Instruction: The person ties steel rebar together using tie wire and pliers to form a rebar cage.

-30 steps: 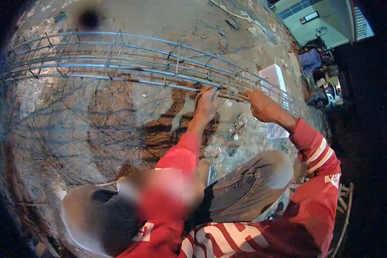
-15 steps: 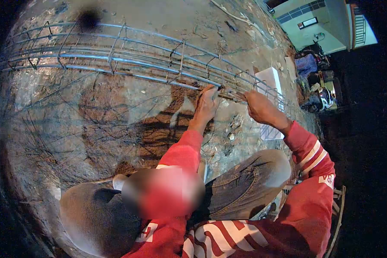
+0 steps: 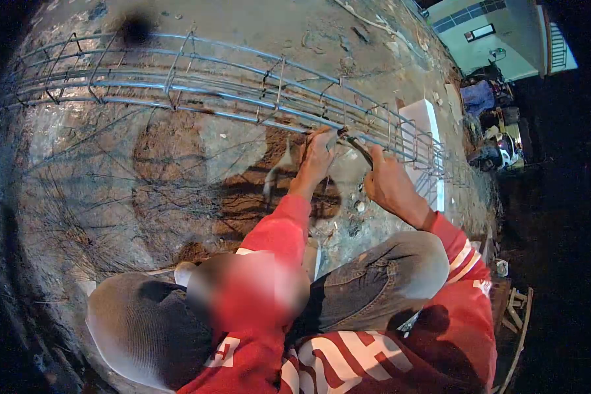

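A long rebar cage (image 3: 236,96) of steel bars and square stirrups stretches across the upper part of the view. My left hand (image 3: 318,156) is closed on its lower bar, beside a stirrup joint. In my closed right hand (image 3: 393,184) is a pair of dark pincers (image 3: 359,147), whose head touches the cage just right of my left fingertips. Any tie wire at that joint is too small to make out.
Thin loose wires (image 3: 72,230) lie on the muddy ground at left. A white block (image 3: 428,125) stands behind the cage's right end. Farther right are a parked motorbike (image 3: 502,148) and a pale building (image 3: 482,39). My bent knees (image 3: 400,262) are close below.
My right hand has moved down and a little right, turning the pincers so their handle slopes down from the joint. My left hand has stayed at the same bar.
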The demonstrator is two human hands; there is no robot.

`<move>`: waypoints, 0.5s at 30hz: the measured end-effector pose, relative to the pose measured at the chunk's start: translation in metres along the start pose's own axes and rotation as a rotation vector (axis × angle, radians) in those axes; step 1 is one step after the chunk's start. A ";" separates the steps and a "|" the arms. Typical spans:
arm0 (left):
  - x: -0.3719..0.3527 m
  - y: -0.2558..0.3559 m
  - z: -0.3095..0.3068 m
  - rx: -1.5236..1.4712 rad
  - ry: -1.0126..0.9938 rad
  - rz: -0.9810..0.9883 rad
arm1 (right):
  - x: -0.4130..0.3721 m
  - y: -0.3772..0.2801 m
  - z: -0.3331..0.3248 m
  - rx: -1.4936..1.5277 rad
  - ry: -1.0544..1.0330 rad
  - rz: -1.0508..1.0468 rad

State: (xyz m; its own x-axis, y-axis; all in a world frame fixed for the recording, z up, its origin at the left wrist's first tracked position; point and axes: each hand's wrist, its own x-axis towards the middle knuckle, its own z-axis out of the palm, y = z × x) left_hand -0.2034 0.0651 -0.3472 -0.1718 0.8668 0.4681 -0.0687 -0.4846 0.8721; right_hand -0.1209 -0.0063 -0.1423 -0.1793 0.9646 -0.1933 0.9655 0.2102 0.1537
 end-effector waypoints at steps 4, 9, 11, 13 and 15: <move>-0.002 -0.011 -0.003 -0.061 -0.017 0.127 | 0.003 -0.005 0.000 0.324 -0.068 0.124; 0.007 -0.019 -0.018 -0.050 -0.289 -0.070 | 0.000 -0.030 0.065 0.480 0.243 0.294; 0.016 -0.002 -0.044 -0.045 -0.443 -0.094 | 0.006 -0.024 0.094 0.555 0.430 0.325; 0.025 0.006 -0.058 0.007 -0.426 -0.087 | 0.002 -0.024 0.068 0.522 0.322 0.329; 0.032 0.010 -0.058 0.011 -0.294 -0.261 | -0.002 -0.024 0.040 0.472 0.153 0.351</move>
State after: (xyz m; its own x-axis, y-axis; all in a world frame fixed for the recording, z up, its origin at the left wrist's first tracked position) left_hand -0.2665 0.0815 -0.3314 0.1387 0.9582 0.2502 -0.0617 -0.2438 0.9679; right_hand -0.1362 -0.0200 -0.1845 0.1732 0.9829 -0.0623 0.9453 -0.1836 -0.2696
